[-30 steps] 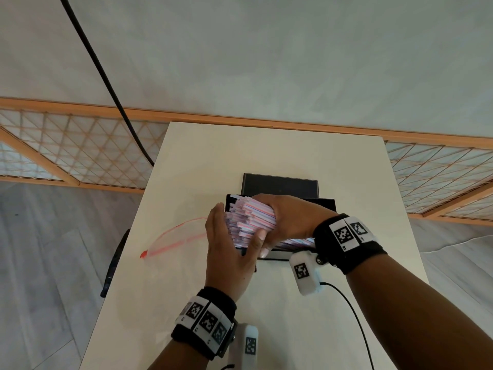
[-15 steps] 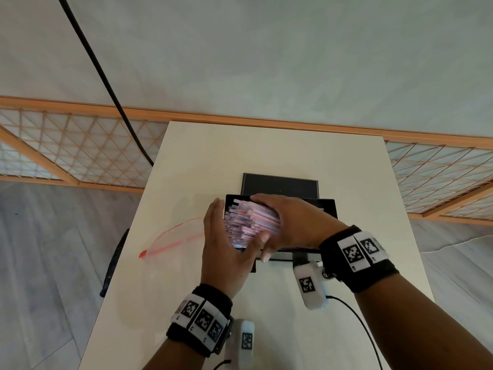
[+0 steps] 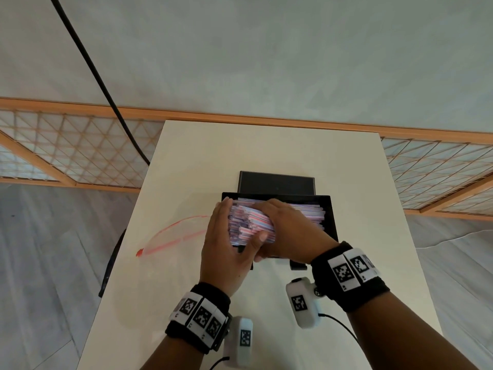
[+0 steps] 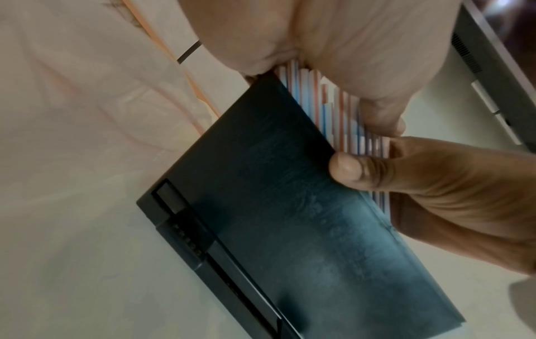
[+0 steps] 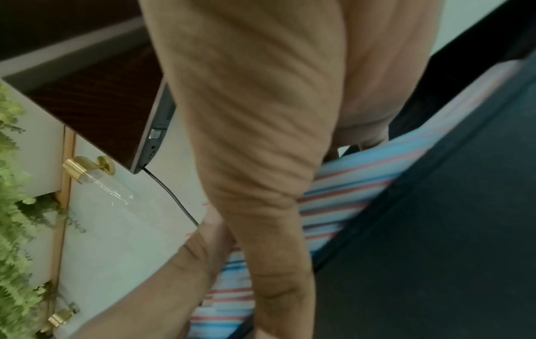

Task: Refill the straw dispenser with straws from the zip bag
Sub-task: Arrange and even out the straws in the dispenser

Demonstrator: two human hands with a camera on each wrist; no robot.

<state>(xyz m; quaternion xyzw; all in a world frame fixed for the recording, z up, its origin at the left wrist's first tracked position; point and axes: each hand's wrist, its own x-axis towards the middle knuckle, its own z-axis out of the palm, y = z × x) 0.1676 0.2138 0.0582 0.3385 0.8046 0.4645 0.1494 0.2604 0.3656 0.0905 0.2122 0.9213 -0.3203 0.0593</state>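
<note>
A black straw dispenser stands open mid-table, its lid lying behind it. A bundle of red, blue and white striped straws lies across the open top, partly inside. My right hand grips the bundle from above, its thumb on the dispenser's front wall. My left hand presses its flat palm and straight fingers against the straws' left ends. The clear zip bag with a red zip lies flat to the left. In the right wrist view the straws run along the dispenser's rim.
The cream table ends close on both sides of the dispenser, with grey floor beyond. A black cable hangs at the back left. Wooden lattice panels run along the wall. A dark object leans on the table's left edge.
The bundle has sunk lower into the dispenser. My right wrist has dropped toward me and to the right. My left hand has slid slightly forward along the straw ends.
</note>
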